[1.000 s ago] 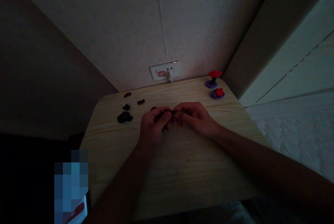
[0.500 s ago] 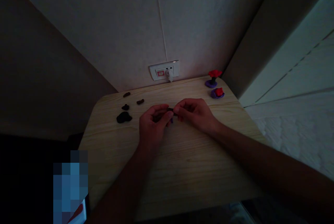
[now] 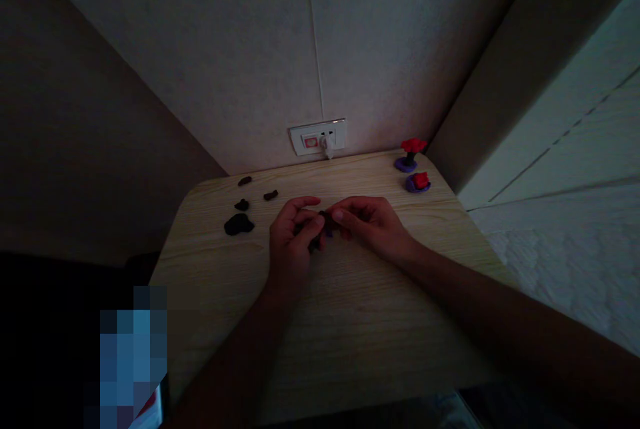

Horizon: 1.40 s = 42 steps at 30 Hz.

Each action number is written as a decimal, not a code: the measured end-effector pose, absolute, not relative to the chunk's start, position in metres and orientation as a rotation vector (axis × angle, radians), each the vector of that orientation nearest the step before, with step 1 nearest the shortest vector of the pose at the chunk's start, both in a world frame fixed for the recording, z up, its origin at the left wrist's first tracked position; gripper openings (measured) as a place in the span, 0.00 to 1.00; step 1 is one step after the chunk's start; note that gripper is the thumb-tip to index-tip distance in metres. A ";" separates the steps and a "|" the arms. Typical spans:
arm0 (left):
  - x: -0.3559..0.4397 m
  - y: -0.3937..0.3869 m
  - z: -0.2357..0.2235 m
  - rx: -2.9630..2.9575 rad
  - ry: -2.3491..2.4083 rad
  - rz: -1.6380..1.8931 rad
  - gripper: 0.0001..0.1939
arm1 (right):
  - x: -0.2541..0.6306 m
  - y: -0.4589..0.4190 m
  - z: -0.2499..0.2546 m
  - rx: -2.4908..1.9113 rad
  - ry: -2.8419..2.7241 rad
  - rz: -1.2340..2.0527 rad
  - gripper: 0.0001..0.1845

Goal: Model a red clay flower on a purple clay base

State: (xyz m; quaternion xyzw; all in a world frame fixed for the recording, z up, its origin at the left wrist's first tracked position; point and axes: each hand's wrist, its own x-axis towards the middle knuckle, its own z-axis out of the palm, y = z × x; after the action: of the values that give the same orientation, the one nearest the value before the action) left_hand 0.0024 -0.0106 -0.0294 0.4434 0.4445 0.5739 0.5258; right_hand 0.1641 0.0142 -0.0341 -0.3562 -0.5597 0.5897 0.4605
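The room is dim. My left hand (image 3: 293, 242) and my right hand (image 3: 367, 224) meet over the middle of a light wooden table (image 3: 350, 329). Both pinch a small dark clay piece (image 3: 326, 221) between their fingertips, with a hint of purple and red under it. My left fingers curl around the piece from the left and my right thumb and fingers press it from the right. Most of the piece is hidden by my fingers.
Several dark clay lumps (image 3: 239, 223) lie at the table's back left. At the back right stand a red and purple clay flower (image 3: 411, 152) and a purple disc with a red blob (image 3: 419, 182). A wall socket (image 3: 317, 137) sits behind the table. A white quilted surface (image 3: 565, 262) lies to the right.
My hands stay together on the small clay piece, with the fingers shifting slightly as they work it. My left index finger has lifted a little. Nothing else on the table has moved.
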 end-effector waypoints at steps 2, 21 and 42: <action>0.002 -0.011 -0.030 1.109 1.077 1.395 0.15 | 0.165 0.014 -0.034 -0.856 -1.356 1.498 0.17; 0.006 -0.008 -0.033 1.127 1.059 1.231 0.15 | 0.175 0.007 -0.027 -0.847 -1.751 0.750 0.19; -0.001 -0.008 -0.029 1.256 0.984 1.261 0.11 | 0.185 0.013 -0.022 -0.884 -1.481 1.260 0.17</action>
State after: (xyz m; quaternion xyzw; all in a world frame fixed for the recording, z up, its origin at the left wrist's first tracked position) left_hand -0.0006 -0.0075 -0.0292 0.5252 0.4116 0.5272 0.5261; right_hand 0.1849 0.0131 -0.0219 -0.3627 -0.6075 0.5168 0.4820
